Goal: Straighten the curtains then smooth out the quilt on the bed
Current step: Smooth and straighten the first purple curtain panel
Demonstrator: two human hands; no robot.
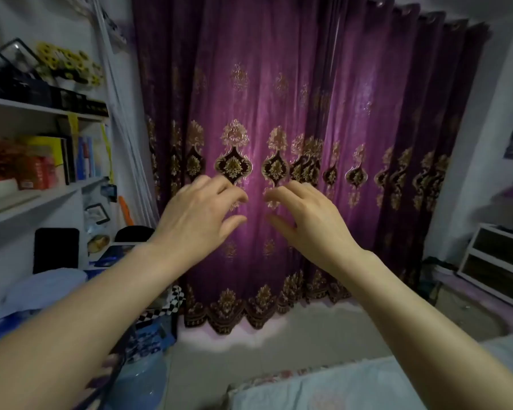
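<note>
No legible text anywhere

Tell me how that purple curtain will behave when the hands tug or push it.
The curtain hangs in soft vertical folds, so it is likely floppy and will give way rather than resist. It reaches almost to the floor and looks thick, so probably fairly heavy. Both the left hand and the right hand are open before it; pushed folds may swing back.

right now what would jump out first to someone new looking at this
The purple curtain with gold medallions fills the middle. In front of it, the left hand and right hand reach out side by side, fingers loosely spread. Yellow flowers sit on the shelf at upper left.
</note>
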